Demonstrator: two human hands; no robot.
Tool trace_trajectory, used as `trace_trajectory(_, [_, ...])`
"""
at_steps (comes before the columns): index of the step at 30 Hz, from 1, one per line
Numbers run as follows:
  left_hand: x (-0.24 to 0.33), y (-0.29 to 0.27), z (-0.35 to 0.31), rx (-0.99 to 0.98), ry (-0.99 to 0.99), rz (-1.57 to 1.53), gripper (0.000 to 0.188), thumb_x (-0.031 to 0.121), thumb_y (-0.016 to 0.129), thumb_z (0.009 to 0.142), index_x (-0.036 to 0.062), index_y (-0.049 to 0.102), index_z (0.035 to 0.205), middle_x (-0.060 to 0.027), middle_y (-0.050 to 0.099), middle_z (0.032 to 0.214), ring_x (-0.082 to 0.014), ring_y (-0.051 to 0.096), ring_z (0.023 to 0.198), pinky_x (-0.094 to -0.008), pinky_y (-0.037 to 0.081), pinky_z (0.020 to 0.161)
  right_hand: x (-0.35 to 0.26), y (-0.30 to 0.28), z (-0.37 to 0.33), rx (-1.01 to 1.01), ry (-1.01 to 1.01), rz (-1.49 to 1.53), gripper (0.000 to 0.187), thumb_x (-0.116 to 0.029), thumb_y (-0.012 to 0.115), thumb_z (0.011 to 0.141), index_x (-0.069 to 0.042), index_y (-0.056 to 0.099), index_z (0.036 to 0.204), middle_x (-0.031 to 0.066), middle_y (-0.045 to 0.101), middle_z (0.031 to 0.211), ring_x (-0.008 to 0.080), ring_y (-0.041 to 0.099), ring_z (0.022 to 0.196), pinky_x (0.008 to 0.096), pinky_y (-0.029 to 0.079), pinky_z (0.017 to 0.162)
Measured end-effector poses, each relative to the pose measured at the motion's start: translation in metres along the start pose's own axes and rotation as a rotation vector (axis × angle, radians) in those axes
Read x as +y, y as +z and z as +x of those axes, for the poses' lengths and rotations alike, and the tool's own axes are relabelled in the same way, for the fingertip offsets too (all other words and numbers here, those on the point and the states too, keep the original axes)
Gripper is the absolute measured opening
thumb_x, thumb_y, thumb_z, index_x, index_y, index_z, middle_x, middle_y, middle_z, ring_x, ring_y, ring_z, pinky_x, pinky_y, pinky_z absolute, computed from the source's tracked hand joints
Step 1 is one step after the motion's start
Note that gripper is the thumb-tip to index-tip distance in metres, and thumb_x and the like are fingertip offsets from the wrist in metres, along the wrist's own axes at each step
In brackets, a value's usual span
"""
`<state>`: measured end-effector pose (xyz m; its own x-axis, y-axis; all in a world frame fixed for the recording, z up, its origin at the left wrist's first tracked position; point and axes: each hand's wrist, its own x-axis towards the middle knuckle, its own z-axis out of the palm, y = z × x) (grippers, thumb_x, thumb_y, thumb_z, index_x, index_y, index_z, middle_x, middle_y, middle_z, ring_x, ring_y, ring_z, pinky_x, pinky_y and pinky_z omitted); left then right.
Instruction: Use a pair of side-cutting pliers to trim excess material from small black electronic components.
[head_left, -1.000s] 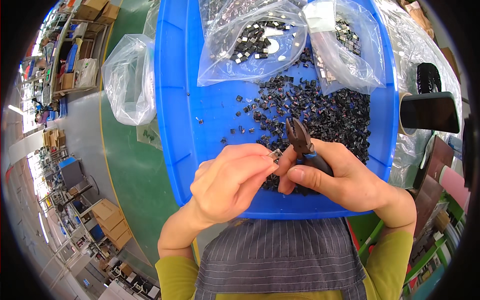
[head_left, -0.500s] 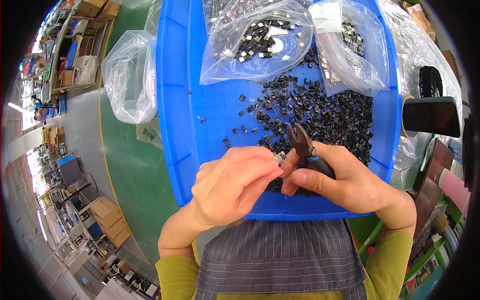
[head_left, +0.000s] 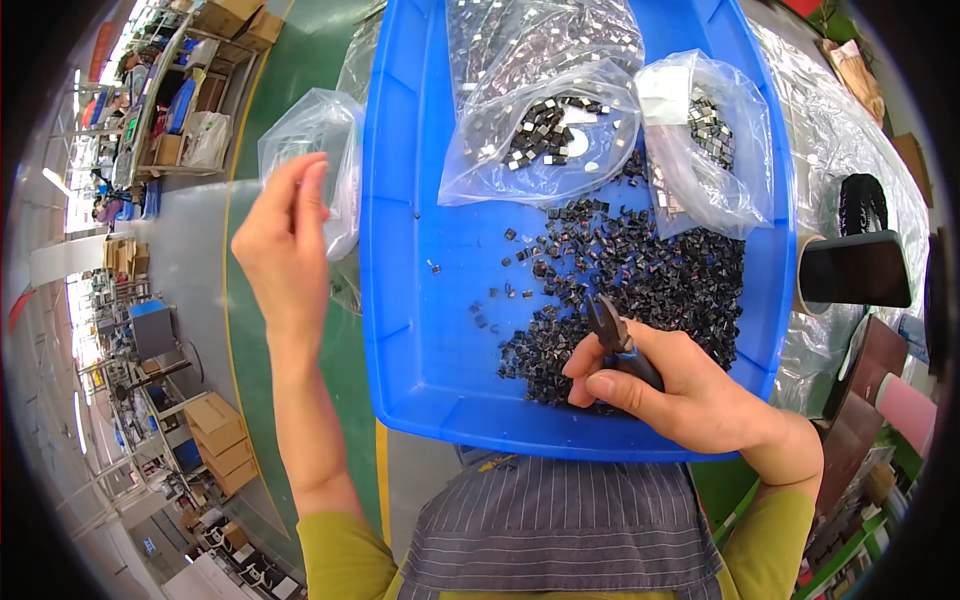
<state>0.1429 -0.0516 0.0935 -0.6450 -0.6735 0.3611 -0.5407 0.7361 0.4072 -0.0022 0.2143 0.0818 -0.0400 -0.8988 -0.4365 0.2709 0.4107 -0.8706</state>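
Observation:
My left hand (head_left: 284,250) is raised left of the blue tub, in front of a clear plastic bag (head_left: 345,190) at the tub's outer side. Its fingertips are pinched together; whatever they hold, if anything, is too small or hidden to make out. Low over the tub, my right hand (head_left: 690,385) grips a pair of diagonal cutters (head_left: 622,352) with dark handles, their jaws pointing up and away from me. Beneath and beyond the cutters spreads a heap of small black plastic pieces (head_left: 660,270).
The blue tub (head_left: 410,350) also holds a clear bag of black-and-silver connectors (head_left: 545,130) and a second clear bag (head_left: 740,190) at right. Outside its right wall are a phone (head_left: 856,270) and a tape roll (head_left: 808,240). Shelves with cardboard boxes (head_left: 218,430) stand far left.
My left hand has moved away from the cutters, leftward and up to the clear bag outside the tub, carrying off the small metal-ended piece it pinched. My right hand still holds the cutters.

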Motion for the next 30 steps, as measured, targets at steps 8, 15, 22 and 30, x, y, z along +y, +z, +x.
trace_trajectory(8, [0.054,0.096,-0.011,-0.390,0.496,0.200,0.020,-0.002,0.058,0.077,0.0047,0.053,0.095,-0.0121,0.057,0.090,-0.0320,0.064,0.071,-0.0407,0.053,0.058,0.000,-0.001,0.002,-0.015,-0.074,-0.132,0.022,-0.018,0.055,0.094,-0.001,0.054,0.107,0.0165,0.064,0.083,0.0254,0.065,0.078,0.0350,0.048,0.072])
trace_trajectory(15, [0.054,0.122,-0.010,-0.212,0.556,0.321,0.012,0.000,0.059,0.076,0.0030,0.049,0.082,-0.0104,0.055,0.081,-0.0237,0.066,0.064,-0.0352,0.054,0.051,-0.001,-0.001,-0.004,0.010,-0.126,-0.115,0.021,-0.017,0.055,0.093,-0.001,0.054,0.106,0.0169,0.065,0.083,0.0270,0.066,0.080,0.0367,0.048,0.071])
trace_trajectory(22, [0.097,0.046,-0.037,-0.545,0.048,-0.551,0.011,0.000,0.059,0.084,0.0012,0.052,0.091,-0.0068,0.062,0.083,-0.0156,0.061,0.056,-0.0291,0.049,0.050,0.012,-0.003,0.003,0.327,-0.310,-0.490,0.022,-0.008,0.061,0.087,0.001,0.052,0.104,0.0183,0.060,0.091,0.0371,0.059,0.082,0.0414,0.047,0.070])
trace_trajectory(30, [0.090,0.032,-0.071,-0.471,-0.005,-0.892,0.025,-0.005,0.056,0.088,-0.0015,0.055,0.113,-0.0095,0.064,0.086,-0.0095,0.061,0.062,-0.0225,0.049,0.054,0.013,0.005,0.014,0.379,-0.336,-0.767,0.028,-0.005,0.063,0.082,-0.003,0.052,0.108,0.0131,0.057,0.092,0.0332,0.056,0.089,0.0417,0.042,0.080])
